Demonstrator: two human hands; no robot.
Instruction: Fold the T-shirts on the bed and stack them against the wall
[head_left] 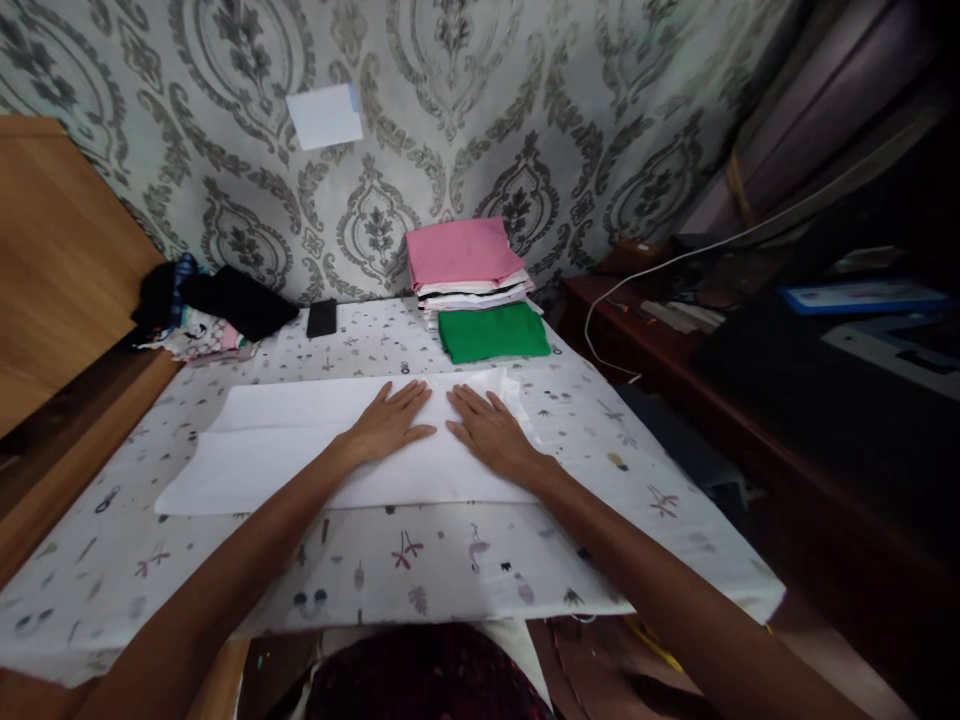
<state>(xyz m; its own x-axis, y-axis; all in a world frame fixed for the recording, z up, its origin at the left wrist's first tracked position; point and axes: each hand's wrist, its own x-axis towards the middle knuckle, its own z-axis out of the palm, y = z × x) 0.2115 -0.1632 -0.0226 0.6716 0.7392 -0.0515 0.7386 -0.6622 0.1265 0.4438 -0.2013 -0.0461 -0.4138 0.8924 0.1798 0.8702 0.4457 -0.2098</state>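
Note:
A white cloth (277, 450) lies folded into a long strip across the patterned table cover (420, 570). My left hand (391, 420) rests flat on its right part, fingers stretched out and together. Beside it, my right hand (489, 430) also lies flat on the cloth, fingers spread toward the wall. Both hands are open and press down side by side, almost touching. Neither one holds anything.
At the back stands a stack of folded cloths (469, 265) with a pink one on top, and a green folded cloth (493, 332) in front of it. A black phone (322, 318) and a heap of dark clothes (210, 305) lie at the back left. A dark desk (787, 380) stands to the right.

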